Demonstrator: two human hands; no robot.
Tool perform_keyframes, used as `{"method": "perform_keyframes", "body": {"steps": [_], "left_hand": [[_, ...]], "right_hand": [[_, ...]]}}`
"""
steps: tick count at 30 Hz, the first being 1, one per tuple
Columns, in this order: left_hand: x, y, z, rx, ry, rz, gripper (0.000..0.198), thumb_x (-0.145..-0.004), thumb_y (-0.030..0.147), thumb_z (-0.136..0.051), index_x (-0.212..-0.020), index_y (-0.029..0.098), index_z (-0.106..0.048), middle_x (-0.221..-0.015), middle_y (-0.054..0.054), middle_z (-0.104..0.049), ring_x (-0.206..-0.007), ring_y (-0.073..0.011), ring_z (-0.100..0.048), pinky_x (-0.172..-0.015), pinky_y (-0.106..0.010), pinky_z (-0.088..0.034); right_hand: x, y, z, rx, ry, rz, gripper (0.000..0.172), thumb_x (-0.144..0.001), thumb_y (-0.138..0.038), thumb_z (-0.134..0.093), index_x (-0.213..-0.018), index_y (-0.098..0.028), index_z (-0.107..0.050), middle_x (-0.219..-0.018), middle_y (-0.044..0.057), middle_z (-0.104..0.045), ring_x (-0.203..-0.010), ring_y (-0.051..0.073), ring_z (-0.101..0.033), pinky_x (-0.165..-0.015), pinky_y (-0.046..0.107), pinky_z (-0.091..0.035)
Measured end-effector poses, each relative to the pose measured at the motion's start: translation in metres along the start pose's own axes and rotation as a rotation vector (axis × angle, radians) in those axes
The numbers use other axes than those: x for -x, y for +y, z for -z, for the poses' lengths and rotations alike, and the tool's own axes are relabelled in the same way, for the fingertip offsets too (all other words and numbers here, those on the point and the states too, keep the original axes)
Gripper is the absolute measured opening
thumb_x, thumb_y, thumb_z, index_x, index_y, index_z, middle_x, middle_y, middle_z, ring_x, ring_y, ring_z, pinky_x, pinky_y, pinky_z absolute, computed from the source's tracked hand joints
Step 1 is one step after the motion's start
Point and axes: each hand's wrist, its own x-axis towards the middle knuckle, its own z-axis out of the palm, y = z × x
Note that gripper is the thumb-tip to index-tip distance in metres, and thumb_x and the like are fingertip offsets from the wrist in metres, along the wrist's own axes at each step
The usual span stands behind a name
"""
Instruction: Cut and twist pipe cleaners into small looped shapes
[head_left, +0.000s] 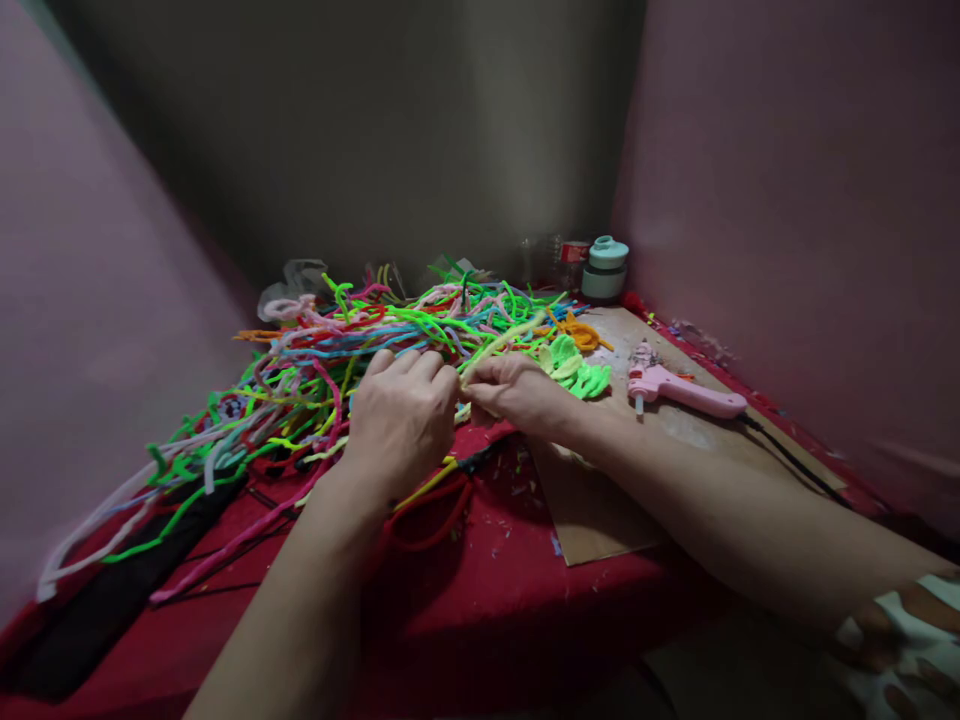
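My left hand point(405, 415) is closed, its back toward me and its fingertips hidden behind it. A pale yellow pipe cleaner point(517, 335) slants up and right from where my hands meet. My right hand point(517, 395) pinches it between thumb and fingers, touching or almost touching the left. Short pale bits show between and beside the hands. Just beyond lies a big tangled heap of pipe cleaners point(405, 335) in green, pink, blue, red and yellow. To the right of my right hand are light green shaped pieces point(589, 378) and an orange coil point(577, 332).
A pink hot glue gun point(686, 392) with a black cord lies on a cardboard sheet point(600, 525). A tool with red and yellow handles point(431, 515) rests below my hands on the red tablecloth point(495, 590). A mint-lidded container point(604, 270) stands behind; a black strip point(112, 590) lies left.
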Motion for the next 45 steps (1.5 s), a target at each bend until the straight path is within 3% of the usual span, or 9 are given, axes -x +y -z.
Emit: {"method": "perform_keyframes", "body": {"steps": [7,10,12,17,20,26,35,41,45], "left_hand": [[-0.004,-0.018,-0.009,1.501,-0.435,0.799,0.015,-0.056,0.023,-0.059,-0.046,0.016,-0.051,-0.041,0.003,-0.038,-0.038,-0.0071,-0.03,-0.04,-0.022,-0.025],[-0.005,-0.018,-0.011,1.866,-0.565,0.851,0.021,-0.055,0.024,-0.058,-0.043,0.016,-0.043,-0.039,0.005,-0.029,-0.036,-0.0053,-0.025,-0.04,-0.022,-0.029],[-0.005,-0.015,-0.011,1.977,-0.536,0.852,0.02,-0.057,0.024,-0.06,-0.046,0.015,-0.045,-0.041,0.005,-0.03,-0.036,-0.0044,-0.026,-0.04,-0.021,-0.029],[-0.001,-0.015,-0.006,1.664,-0.002,0.717,0.01,-0.065,0.019,-0.068,-0.071,0.014,-0.062,-0.058,0.002,-0.051,-0.048,-0.0049,-0.042,-0.045,-0.017,-0.032],[-0.001,-0.016,-0.004,1.465,0.16,0.543,0.018,-0.064,0.017,-0.072,-0.08,0.017,-0.066,-0.076,0.0,-0.059,-0.067,-0.0093,-0.053,-0.06,-0.019,-0.042],[-0.002,-0.015,-0.004,1.155,0.149,0.32,0.006,-0.071,0.022,-0.067,-0.07,0.016,-0.066,-0.083,-0.004,-0.058,-0.084,-0.016,-0.054,-0.078,-0.027,-0.042],[0.001,-0.014,-0.008,1.189,0.075,0.38,0.011,-0.074,0.026,-0.064,-0.073,0.016,-0.062,-0.07,-0.001,-0.057,-0.067,-0.013,-0.052,-0.065,-0.026,-0.042],[0.002,-0.009,-0.006,1.072,0.201,0.33,0.005,-0.07,0.019,-0.066,-0.072,0.017,-0.062,-0.074,-0.001,-0.059,-0.074,-0.0135,-0.053,-0.072,-0.025,-0.042],[0.002,-0.009,-0.004,1.205,0.181,0.486,0.009,-0.068,0.019,-0.067,-0.077,0.016,-0.065,-0.075,-0.001,-0.063,-0.07,-0.013,-0.056,-0.067,-0.024,-0.044]], "right_hand": [[0.011,-0.004,-0.007,0.682,0.174,0.531,0.021,-0.084,-0.016,-0.041,-0.069,-0.015,-0.056,-0.062,0.004,-0.056,-0.059,0.013,-0.048,-0.059,0.026,-0.034],[0.013,-0.007,-0.006,0.725,0.256,0.699,0.022,-0.084,-0.015,-0.041,-0.066,-0.015,-0.054,-0.061,0.005,-0.057,-0.061,0.015,-0.048,-0.063,0.028,-0.036],[0.013,-0.01,-0.006,0.605,0.299,0.672,0.021,-0.084,-0.015,-0.043,-0.067,-0.015,-0.055,-0.063,0.005,-0.058,-0.062,0.015,-0.05,-0.064,0.029,-0.038],[0.009,-0.014,-0.002,-0.195,0.188,0.185,0.018,-0.082,-0.025,-0.053,-0.068,-0.014,-0.057,-0.059,0.001,-0.058,-0.052,0.01,-0.05,-0.053,0.024,-0.04],[0.006,-0.012,0.002,-0.576,0.05,0.002,0.019,-0.077,-0.027,-0.059,-0.064,-0.014,-0.056,-0.056,0.001,-0.06,-0.047,0.008,-0.051,-0.049,0.022,-0.04],[0.005,-0.006,0.002,-0.789,-0.124,-0.085,0.013,-0.074,-0.025,-0.062,-0.069,-0.013,-0.062,-0.058,0.003,-0.065,-0.048,0.01,-0.057,-0.049,0.022,-0.044],[0.005,-0.009,0.003,-0.863,-0.177,-0.18,0.01,-0.069,-0.022,-0.062,-0.069,-0.011,-0.061,-0.057,0.004,-0.066,-0.047,0.012,-0.059,-0.048,0.023,-0.046],[0.004,-0.009,-0.001,-0.836,-0.059,-0.113,0.01,-0.07,-0.023,-0.063,-0.068,-0.013,-0.061,-0.056,0.002,-0.064,-0.047,0.01,-0.057,-0.049,0.022,-0.044],[0.005,-0.011,-0.003,-0.691,0.088,-0.048,0.014,-0.073,-0.026,-0.062,-0.066,-0.014,-0.059,-0.055,0.0,-0.062,-0.046,0.008,-0.052,-0.048,0.022,-0.04]]}}
